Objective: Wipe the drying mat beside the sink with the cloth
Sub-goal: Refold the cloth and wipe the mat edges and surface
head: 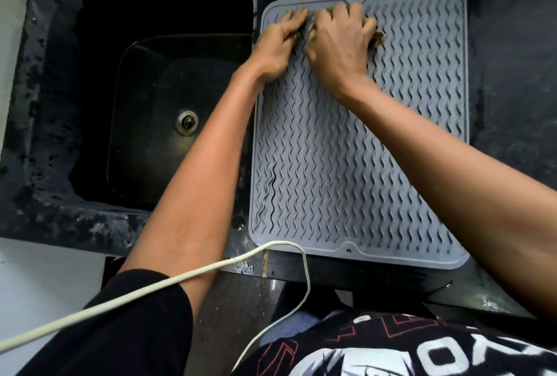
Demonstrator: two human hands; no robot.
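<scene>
Both hands, cloth [380,36] on drying mat [346,149]

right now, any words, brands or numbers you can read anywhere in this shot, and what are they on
Shirt: large white and red letter shapes in the print, cut off by the picture edge and folded, so no whole word can be read.
Drying mat: only a wavy ridge pattern, no brand or text visible.
Sink and its drain: no marking legible.
Cloth under the right hand: no label seen.
</scene>
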